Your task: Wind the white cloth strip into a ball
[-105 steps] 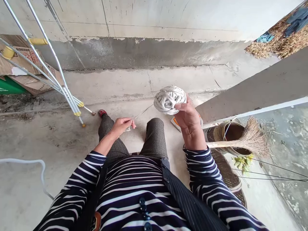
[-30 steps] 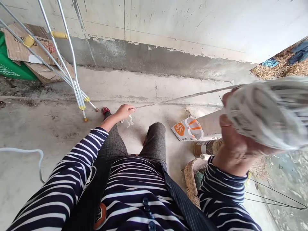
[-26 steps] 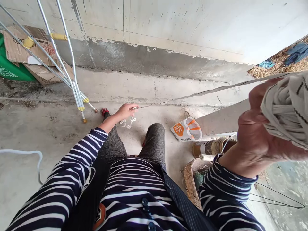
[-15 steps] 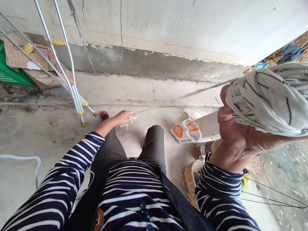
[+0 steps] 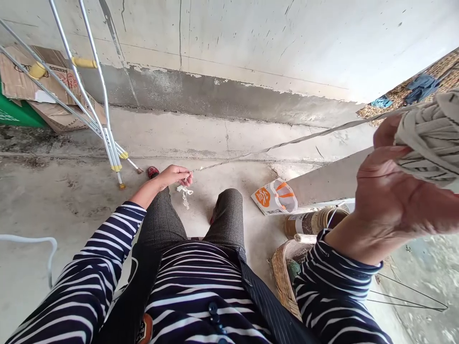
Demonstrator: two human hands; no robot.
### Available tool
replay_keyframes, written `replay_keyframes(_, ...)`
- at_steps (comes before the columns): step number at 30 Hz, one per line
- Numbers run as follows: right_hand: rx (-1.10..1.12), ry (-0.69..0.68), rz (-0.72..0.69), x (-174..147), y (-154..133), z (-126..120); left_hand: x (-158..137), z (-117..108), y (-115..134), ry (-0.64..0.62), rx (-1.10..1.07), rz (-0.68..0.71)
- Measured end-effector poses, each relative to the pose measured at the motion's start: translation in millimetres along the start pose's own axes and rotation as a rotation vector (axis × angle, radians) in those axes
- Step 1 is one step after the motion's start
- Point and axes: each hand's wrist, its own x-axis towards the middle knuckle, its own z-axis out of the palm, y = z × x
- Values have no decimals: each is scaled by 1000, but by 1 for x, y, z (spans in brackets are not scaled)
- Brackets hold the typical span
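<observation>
My left hand (image 5: 174,177) pinches the end of a whitish fabric strip (image 5: 272,149), and a knotted, frayed tail hangs below the fingers. From there the strip runs taut and twisted up to the right. It leads to a thick wound ball of the same strip (image 5: 430,141), partly cut off by the right edge of the view. My right hand (image 5: 390,196) is raised close to the camera with its fingers around the ball. Part of that hand's grip is hidden behind the ball.
Aluminium crutches (image 5: 103,95) lean at the left before cardboard boxes (image 5: 53,91). A white and orange paper bag (image 5: 263,197), a brown bucket (image 5: 297,223) and a woven basket (image 5: 281,272) stand on the right. A concrete wall (image 5: 233,43) runs along the front.
My right hand has moved right with the ball, which has turned. The strip, blurred before, now shows clearly as a twisted line. My left hand has shifted slightly left and its tail hangs lower.
</observation>
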Motion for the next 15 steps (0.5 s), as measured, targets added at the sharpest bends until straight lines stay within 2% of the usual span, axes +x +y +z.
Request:
replay_keyframes(3,28,84,4,-1,7,11,-5,-7,-7,14,-27,5)
replay_keyframes(5,68,87,-63,-5,13,16,-5,-12,-14,92,-8,-35)
replay_keyframes(7,119,26,-139,-11,20,17,-2,-17,-23,216,35,-110)
replay_keyframes(9,84,-94,-190,-13,29,13,5,-19,-30,350,137,-196)
replay_keyframes(12,-228,-353,-340,-7,51,0,19,-13,-28,513,347,-201)
replay_keyframes(13,-345,-410,-332,-3,59,-4,23,-7,-23,530,378,-148)
replay_keyframes(15,-556,-455,-180,5,77,-13,29,11,-2,501,335,26)
